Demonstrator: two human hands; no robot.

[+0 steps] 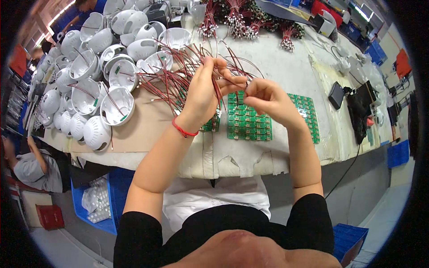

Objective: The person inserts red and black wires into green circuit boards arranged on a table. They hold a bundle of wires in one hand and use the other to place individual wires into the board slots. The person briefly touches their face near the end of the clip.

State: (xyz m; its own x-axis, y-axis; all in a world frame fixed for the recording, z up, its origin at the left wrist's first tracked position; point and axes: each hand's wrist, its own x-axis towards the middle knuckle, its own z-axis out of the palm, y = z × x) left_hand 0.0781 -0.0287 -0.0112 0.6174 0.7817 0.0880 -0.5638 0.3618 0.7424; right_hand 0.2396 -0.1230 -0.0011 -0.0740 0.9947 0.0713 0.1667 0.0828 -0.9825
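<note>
My left hand, with a red cord on the wrist, is raised over the table with its fingers curled round several thin red and dark wires. Close beside it, my right hand pinches at the wires between thumb and forefinger; the very tip it grips is too small to make out. A loose heap of red wires with white connector ends spreads behind and left of my left hand. Beneath my hands lies a green circuit board panel. A second green panel sits to its right, partly behind my right forearm.
Many white plastic housings pile up at the left, some with a wire and small green board inside. Tied wire bundles lie at the far side. A black device rests at the right. A blue bin stands below the table's left.
</note>
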